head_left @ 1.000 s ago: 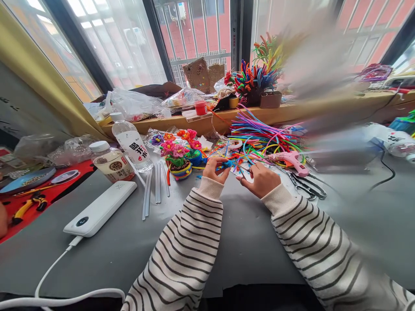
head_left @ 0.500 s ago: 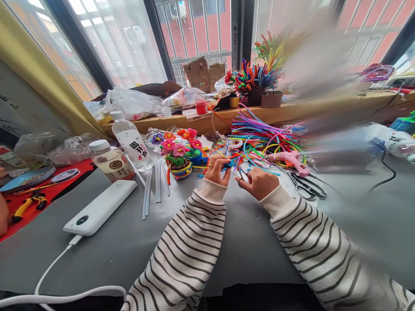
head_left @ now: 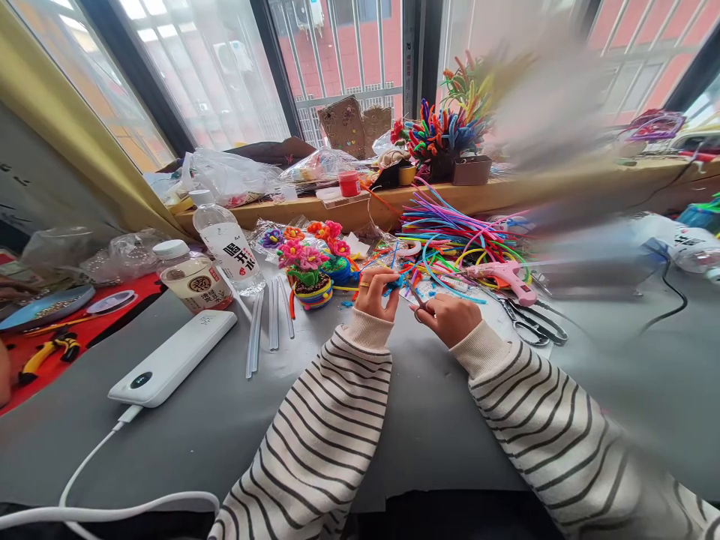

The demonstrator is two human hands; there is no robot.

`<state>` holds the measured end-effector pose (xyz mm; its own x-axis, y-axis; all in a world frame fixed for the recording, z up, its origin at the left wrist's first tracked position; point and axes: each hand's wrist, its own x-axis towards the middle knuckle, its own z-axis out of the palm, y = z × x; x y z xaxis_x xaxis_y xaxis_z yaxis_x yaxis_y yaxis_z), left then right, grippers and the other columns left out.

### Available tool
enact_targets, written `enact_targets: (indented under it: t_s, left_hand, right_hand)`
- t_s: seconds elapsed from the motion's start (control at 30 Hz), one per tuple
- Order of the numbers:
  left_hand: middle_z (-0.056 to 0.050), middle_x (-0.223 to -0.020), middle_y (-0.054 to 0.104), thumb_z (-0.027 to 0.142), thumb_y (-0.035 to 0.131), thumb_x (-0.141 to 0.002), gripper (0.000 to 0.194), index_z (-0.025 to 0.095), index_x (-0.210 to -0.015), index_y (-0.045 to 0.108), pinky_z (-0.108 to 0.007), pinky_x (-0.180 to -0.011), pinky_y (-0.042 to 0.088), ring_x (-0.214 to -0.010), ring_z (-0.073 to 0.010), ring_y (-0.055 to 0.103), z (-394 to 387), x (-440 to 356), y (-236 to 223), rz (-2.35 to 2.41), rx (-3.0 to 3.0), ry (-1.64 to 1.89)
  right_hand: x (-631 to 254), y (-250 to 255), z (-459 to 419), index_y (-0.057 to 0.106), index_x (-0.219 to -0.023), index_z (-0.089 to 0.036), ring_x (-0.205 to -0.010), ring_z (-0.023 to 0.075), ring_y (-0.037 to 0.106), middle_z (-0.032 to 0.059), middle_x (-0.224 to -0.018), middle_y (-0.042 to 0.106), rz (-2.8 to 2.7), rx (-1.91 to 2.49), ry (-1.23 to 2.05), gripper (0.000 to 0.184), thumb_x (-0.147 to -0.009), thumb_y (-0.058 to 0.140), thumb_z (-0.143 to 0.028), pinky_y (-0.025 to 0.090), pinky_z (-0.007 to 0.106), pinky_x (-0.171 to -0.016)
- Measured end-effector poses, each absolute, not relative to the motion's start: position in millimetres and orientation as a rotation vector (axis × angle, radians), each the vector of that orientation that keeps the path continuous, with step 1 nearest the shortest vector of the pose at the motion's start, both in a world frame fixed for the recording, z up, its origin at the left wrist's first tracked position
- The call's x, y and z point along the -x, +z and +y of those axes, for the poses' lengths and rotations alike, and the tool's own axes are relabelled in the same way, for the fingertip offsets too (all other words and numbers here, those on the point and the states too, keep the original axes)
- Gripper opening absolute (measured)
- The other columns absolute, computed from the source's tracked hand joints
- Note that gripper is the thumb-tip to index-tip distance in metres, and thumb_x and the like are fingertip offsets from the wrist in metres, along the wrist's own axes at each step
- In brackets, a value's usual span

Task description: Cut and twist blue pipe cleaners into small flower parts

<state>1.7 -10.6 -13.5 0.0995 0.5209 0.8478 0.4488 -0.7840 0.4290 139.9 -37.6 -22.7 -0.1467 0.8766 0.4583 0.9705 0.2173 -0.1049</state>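
Note:
My left hand point(head_left: 376, 294) pinches a small blue pipe-cleaner piece point(head_left: 397, 283) over the grey table point(head_left: 236, 420). My right hand point(head_left: 447, 316) is closed around a thin dark tool point(head_left: 415, 295) that points up toward the blue piece. Both hands sit close together, just in front of a heap of coloured pipe cleaners point(head_left: 455, 236). A small pot of pipe-cleaner flowers point(head_left: 308, 271) stands just left of my left hand.
A white power bank point(head_left: 174, 358) with its cable lies at the left, beside two bottles point(head_left: 211, 259) and several clear glue sticks point(head_left: 270, 324). A pink glue gun point(head_left: 506, 276) and black scissors point(head_left: 532, 324) lie to the right. Yellow pliers point(head_left: 48, 352) rest on a red mat.
My left hand has turned the blue piece and shifted slightly right. My right hand has moved a little closer to it with the thin tool.

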Motion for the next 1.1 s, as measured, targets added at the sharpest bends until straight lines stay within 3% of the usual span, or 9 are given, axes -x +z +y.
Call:
enact_targets:
  t_s: [0.23,0.37,0.5,0.7,1.1]
  left_hand:
    - [-0.005,-0.086,0.049,0.023,0.054,-0.063,0.019,0.017,-0.08,0.05,-0.023,-0.063,0.046,-0.077,-0.0115,0.05,-11,-2,-9,1.117,-1.902,1.757]
    - [-0.002,-0.074,0.051,0.03,0.059,-0.057,0.03,0.016,-0.083,0.05,-0.025,-0.059,0.046,-0.061,-0.0097,0.054,-6,-1,-6,1.049,-1.36,1.567]
    - [0.001,-0.064,0.052,0.027,0.064,-0.05,0.031,0.013,-0.076,0.053,-0.028,-0.066,0.046,-0.058,-0.0095,0.055,-3,-2,-5,0.87,-1.026,1.387]
    - [0.003,-0.064,0.054,0.017,0.068,-0.043,0.034,0.014,-0.074,0.056,-0.028,-0.071,0.045,-0.062,-0.009,0.056,-6,-4,-5,0.866,-0.965,1.37]
    - [-0.001,-0.059,0.059,0.024,0.068,-0.044,0.033,0.011,-0.069,0.052,-0.032,-0.065,0.047,-0.054,-0.0128,0.058,-9,-6,-1,0.926,-0.966,1.338]
  right_hand:
    - [-143,-24,-35,0.061,-0.062,-0.017,-0.052,0.01,0.046,0.0038,-0.061,0.056,-1.997,1.689,-0.228,0.049,-0.074,0.029,-0.052,0.019,0.023,-0.045]
    - [-145,-27,-32,0.054,-0.054,-0.015,-0.048,0.0092,0.043,0.0034,-0.058,0.053,-1.978,1.626,-0.207,0.054,-0.07,0.028,-0.059,0.019,0.022,-0.044]
    - [-144,-28,-32,0.049,-0.053,-0.015,-0.05,0.0093,0.043,0.0024,-0.059,0.051,-1.976,1.592,-0.216,0.052,-0.068,0.03,-0.061,0.021,0.021,-0.045]
    - [-142,-25,-34,0.048,-0.058,-0.016,-0.054,0.0108,0.045,0.0028,-0.064,0.051,-1.946,1.641,-0.213,0.053,-0.064,0.029,-0.065,0.023,0.022,-0.045]
    - [-143,-25,-34,0.047,-0.056,-0.016,-0.052,0.0103,0.044,0.0028,-0.064,0.05,-2.013,1.661,-0.237,0.058,-0.063,0.023,-0.068,0.02,0.022,-0.043]
